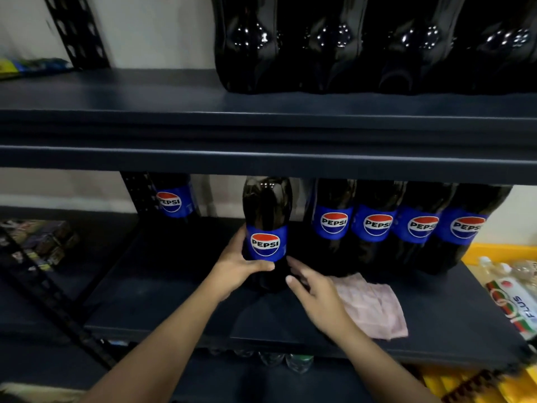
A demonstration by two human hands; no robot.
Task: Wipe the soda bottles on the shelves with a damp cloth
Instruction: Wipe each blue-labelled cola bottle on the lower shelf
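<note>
Both hands (279,274) flank the bottle (267,228); cloth (374,306) just right.

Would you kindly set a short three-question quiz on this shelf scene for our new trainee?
1. True or false: the left hand grips the front Pepsi bottle.
2. Where does the pink cloth lie?
A. draped over a bottle
B. flat on the shelf, partly under the right hand
C. on the upper shelf
3. How many Pepsi bottles stand in the row to the right of the front one?

Key: 1 true; 2 B; 3 four.
</note>
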